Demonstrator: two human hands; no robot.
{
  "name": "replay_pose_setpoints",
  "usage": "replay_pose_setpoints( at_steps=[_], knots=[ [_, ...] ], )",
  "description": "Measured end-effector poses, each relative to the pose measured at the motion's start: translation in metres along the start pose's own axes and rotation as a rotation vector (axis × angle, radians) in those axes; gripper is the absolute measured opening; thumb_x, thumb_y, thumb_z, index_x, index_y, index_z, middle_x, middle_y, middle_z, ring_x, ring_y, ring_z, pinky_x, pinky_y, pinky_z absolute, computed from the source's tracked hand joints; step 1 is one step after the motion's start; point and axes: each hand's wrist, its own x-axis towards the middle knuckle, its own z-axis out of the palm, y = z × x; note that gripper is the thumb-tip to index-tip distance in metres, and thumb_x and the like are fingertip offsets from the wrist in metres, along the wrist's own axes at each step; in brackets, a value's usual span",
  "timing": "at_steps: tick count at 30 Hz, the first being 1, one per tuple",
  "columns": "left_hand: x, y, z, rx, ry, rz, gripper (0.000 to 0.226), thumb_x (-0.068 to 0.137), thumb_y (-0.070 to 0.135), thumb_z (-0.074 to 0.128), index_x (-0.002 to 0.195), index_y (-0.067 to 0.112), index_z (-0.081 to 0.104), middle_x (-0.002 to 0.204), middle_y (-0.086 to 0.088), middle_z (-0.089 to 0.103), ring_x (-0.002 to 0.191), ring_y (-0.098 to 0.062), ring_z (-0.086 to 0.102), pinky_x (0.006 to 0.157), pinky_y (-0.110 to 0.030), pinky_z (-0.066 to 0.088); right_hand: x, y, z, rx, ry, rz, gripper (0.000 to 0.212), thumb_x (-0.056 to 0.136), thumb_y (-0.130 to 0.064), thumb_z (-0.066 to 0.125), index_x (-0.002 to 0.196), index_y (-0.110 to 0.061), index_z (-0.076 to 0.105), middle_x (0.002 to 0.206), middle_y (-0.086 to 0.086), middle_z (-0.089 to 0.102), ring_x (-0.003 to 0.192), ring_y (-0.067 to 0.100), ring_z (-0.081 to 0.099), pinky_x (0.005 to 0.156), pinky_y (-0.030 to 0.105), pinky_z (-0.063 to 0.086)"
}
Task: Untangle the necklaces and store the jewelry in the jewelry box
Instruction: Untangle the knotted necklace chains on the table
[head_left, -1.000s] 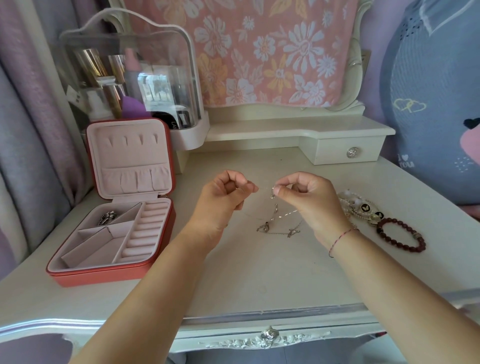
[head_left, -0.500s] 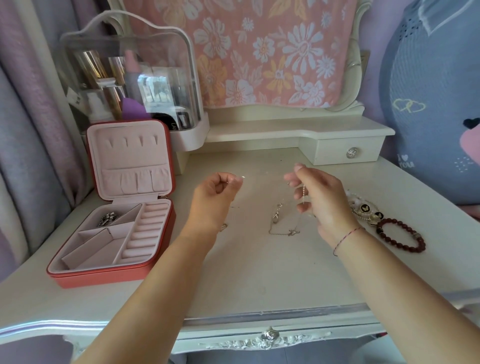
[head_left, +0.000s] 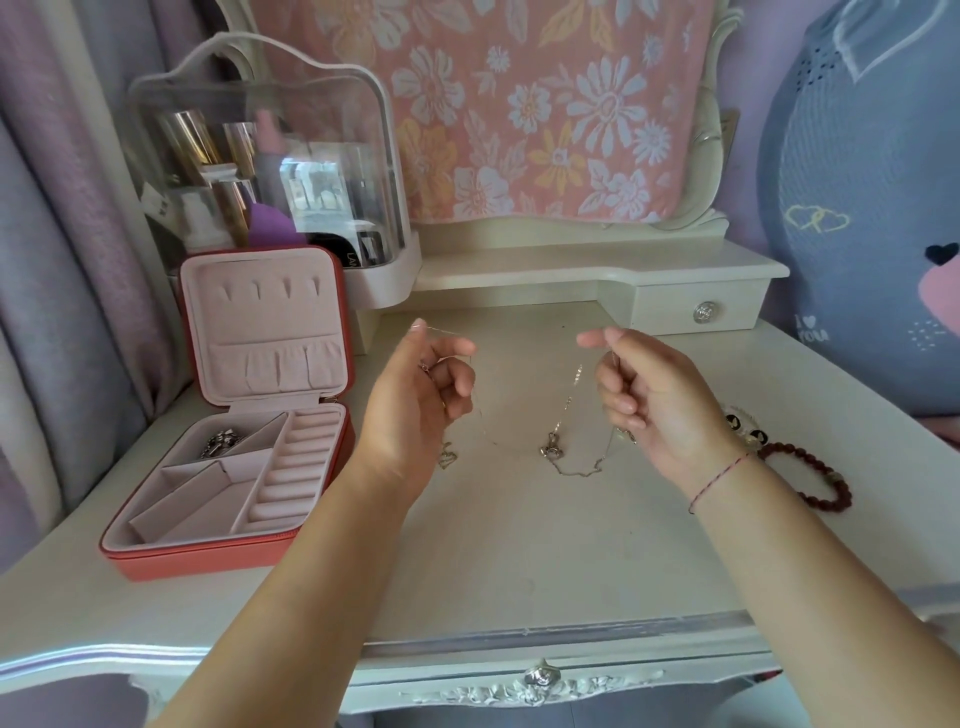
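The left hand (head_left: 415, 405) is hovering above the tabletop (head_left: 519, 545), its grip pinching a thin necklace (head_left: 479, 415) between thumb and forefinger, with the other fingers curling in. A heart pendant (head_left: 447, 460) is hanging just below that hand. The right hand (head_left: 660, 410) is hovering at about the same height, well apart from the left, and its grip is pinching a second necklace (head_left: 567, 408), a chain with small bright links. Both chains are drooping down between the hands and meeting low over the tabletop, where a small cluster of charms (head_left: 550, 451) appears to be resting; whether the two chains are knotted together there is too fine to tell.

The jewelry box (head_left: 156, 545), red outside and pink inside, is sitting open to the left of the hands, with its lid standing upright. Some silver jewelry (head_left: 221, 444) is lying in its back left compartment.

To the right, near the right wrist, a dark red bead bracelet (head_left: 821, 480) is lying flat, and just behind it a pale bracelet (head_left: 743, 426) with black hearts is partly hiding behind the hand. A clear cosmetics case (head_left: 270, 171) is standing behind the box.
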Motion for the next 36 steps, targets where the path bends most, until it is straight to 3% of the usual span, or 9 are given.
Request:
replay_pose_setpoints(
  at_steps=[7,11,16,18,21,26,29,31,36],
  knots=[
    [-0.006,-0.002,0.001,0.377,0.007,0.067,0.022,0.084,0.026,0.048,0.083,0.013,0.065,0.065,0.002,0.054,0.050,-0.012,0.040,0.053,-0.024,0.034,-0.007,-0.012,-0.008,-0.143,-0.139,-0.006,0.028,0.086,-0.036,0.061,0.096,-0.011,0.068,0.062,0.001,0.045,0.046,0.012,0.033,0.042,0.022,0.026],
    [-0.006,-0.001,0.007,0.580,0.047,-0.031,0.022,0.095,0.017,0.053,0.078,0.010,0.065,0.061,0.002,0.049,0.043,-0.003,0.037,0.046,-0.014,0.030,-0.020,-0.020,-0.017,-0.288,-0.155,-0.017,0.022,0.082,-0.033,0.059,0.080,-0.012,0.064,0.063,0.001,0.053,0.052,0.016,0.048,0.055,0.030,0.027],
    [-0.005,0.003,-0.003,0.993,-0.013,-0.089,0.019,0.092,0.025,0.059,0.082,0.010,0.067,0.058,0.004,0.057,0.050,-0.012,0.047,0.044,-0.015,0.035,-0.040,-0.019,-0.036,-0.653,-0.149,-0.046,0.029,0.091,-0.029,0.063,0.068,-0.012,0.062,0.073,0.011,0.065,0.073,0.021,0.059,0.075,0.029,0.040],
    [-0.009,0.002,-0.007,1.216,-0.031,-0.064,0.018,0.092,0.027,0.057,0.086,0.016,0.069,0.068,0.005,0.064,0.065,-0.016,0.059,0.061,-0.020,0.045,-0.044,-0.017,-0.041,-0.896,-0.151,-0.051,0.031,0.090,-0.035,0.063,0.064,-0.017,0.066,0.077,0.012,0.064,0.078,0.027,0.059,0.076,0.029,0.040],
    [-0.015,-0.004,-0.005,1.492,-0.039,0.022,0.017,0.091,0.030,0.056,0.093,0.026,0.072,0.098,0.006,0.068,0.100,-0.018,0.057,0.094,-0.032,0.042,-0.046,-0.013,-0.037,-1.143,-0.148,-0.086,0.035,0.090,-0.032,0.062,0.057,-0.020,0.062,0.061,-0.013,0.056,0.061,0.005,0.051,0.061,0.017,0.035],
    [-0.014,-0.026,0.012,1.369,-0.177,0.066,0.019,0.090,0.028,0.062,0.107,0.026,0.071,0.107,0.004,0.062,0.108,-0.017,0.050,0.092,-0.026,0.037,-0.039,0.005,-0.016,-1.101,-0.081,-0.078,0.014,0.084,-0.019,0.068,0.072,-0.027,0.069,0.067,-0.008,0.061,0.065,0.008,0.055,0.060,0.020,0.041],
    [-0.005,-0.035,0.022,1.410,-0.191,0.122,0.020,0.090,0.030,0.060,0.106,0.027,0.071,0.105,0.003,0.062,0.109,-0.019,0.049,0.090,-0.028,0.037,-0.030,0.016,-0.002,-1.028,-0.112,-0.018,0.010,0.080,-0.019,0.072,0.070,-0.023,0.070,0.061,-0.009,0.057,0.056,0.010,0.052,0.047,0.013,0.037],
    [0.002,-0.036,0.027,1.461,-0.195,0.124,0.018,0.089,0.032,0.061,0.103,0.028,0.071,0.106,0.003,0.063,0.111,-0.017,0.048,0.085,-0.027,0.035,-0.025,0.018,0.003,-0.982,-0.111,0.044,0.004,0.077,-0.019,0.073,0.073,-0.020,0.072,0.063,-0.008,0.058,0.055,0.015,0.053,0.042,0.019,0.038],
    [0.008,-0.041,0.023,1.443,-0.243,0.114,0.015,0.090,0.031,0.063,0.097,0.021,0.070,0.106,0.000,0.063,0.108,-0.018,0.049,0.093,-0.032,0.037,-0.011,0.016,0.008,-1.075,-0.152,0.070,0.006,0.077,-0.024,0.076,0.075,-0.023,0.070,0.067,-0.009,0.064,0.065,0.013,0.061,0.058,0.023,0.045]
  ],
)
